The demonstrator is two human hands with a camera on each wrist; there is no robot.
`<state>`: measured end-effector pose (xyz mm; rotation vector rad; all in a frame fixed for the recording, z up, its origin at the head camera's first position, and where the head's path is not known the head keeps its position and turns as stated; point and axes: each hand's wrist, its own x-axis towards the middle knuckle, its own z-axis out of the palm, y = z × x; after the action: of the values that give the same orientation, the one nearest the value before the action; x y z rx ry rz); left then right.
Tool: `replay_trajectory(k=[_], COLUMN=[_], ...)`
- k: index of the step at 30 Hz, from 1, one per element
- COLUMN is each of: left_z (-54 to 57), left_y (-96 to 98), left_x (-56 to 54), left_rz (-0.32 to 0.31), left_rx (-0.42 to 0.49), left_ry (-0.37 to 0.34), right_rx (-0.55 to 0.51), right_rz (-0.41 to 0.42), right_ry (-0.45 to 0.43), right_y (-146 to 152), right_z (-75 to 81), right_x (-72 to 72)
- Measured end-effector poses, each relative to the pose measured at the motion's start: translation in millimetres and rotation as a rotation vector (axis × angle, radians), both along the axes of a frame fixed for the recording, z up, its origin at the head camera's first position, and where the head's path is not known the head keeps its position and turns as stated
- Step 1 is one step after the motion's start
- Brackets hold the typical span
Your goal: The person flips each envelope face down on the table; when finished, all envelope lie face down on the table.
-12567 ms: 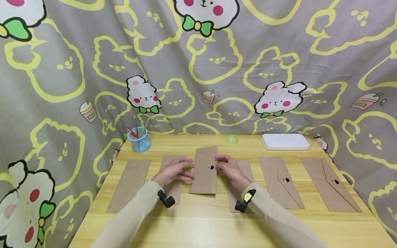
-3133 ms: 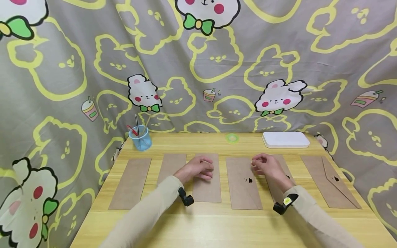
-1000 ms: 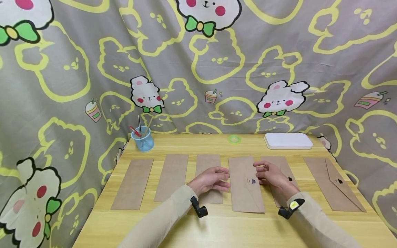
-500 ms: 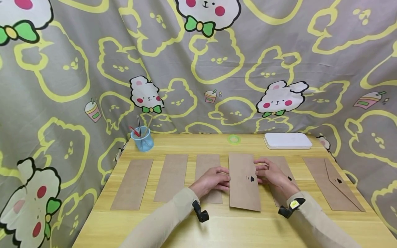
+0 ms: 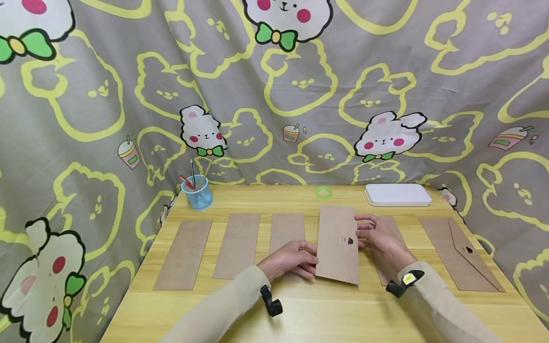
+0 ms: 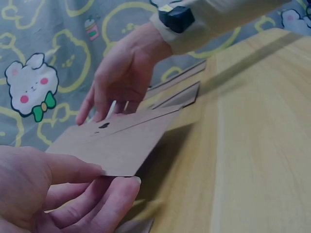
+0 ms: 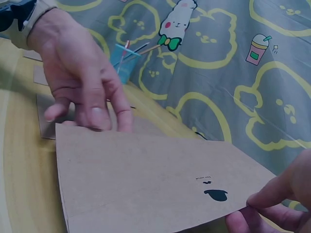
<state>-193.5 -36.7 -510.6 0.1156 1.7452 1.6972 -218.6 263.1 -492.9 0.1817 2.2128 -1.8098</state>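
Observation:
A brown paper envelope (image 5: 337, 243) with a small black print is raised off the table at a slant. My left hand (image 5: 291, 259) pinches its left edge, thumb on top and fingers beneath, as the left wrist view shows. On the opposite edge, my right hand (image 5: 381, 238) pinches it near the print; the right thumb (image 7: 279, 191) lies on the upper face. Left of it lies an envelope (image 5: 287, 226) plain side up, partly behind my left hand. Another envelope (image 5: 391, 228) lies partly hidden by my right hand.
Two plain-side-up envelopes, one far left (image 5: 182, 255) and one beside it (image 5: 237, 245), lie flat. A flap-side-up envelope (image 5: 461, 252) lies far right. Behind stand a blue pen cup (image 5: 200, 196), a green tape roll (image 5: 323, 192) and a white case (image 5: 398, 195), before a patterned curtain (image 5: 240, 62).
Earlier, both hands were at the envelope left of this one, which now lies flat, plain side up. Since a second ago, the printed envelope has risen from the table and tilted between both hands.

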Motion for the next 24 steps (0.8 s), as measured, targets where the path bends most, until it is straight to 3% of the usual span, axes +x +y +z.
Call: replay_trajectory(k=[7, 14, 20, 24], left_z=[1.1, 3.5, 6.0, 6.3], left_y=[-3.5, -3.7, -6.2, -7.9], left_x=[9.1, 11.6, 14.1, 16.4], left_rz=[-0.029, -0.045, -0.094, -0.122], left_rx=[-0.013, -0.01, -0.018, -0.018], left_ry=[-0.008, -0.008, -0.005, -0.005], right_rx=[-0.025, -0.038, -0.012, -0.044], right_rz=[-0.026, -0.061, -0.142, -0.141], right_ry=[-0.006, -0.012, -0.002, 0.011], right_y=[-1, -1, 3, 8], right_z=[0.0, 2.2, 6.1, 7.4], right_x=[-2.6, -3.4, -8.0, -12.0])
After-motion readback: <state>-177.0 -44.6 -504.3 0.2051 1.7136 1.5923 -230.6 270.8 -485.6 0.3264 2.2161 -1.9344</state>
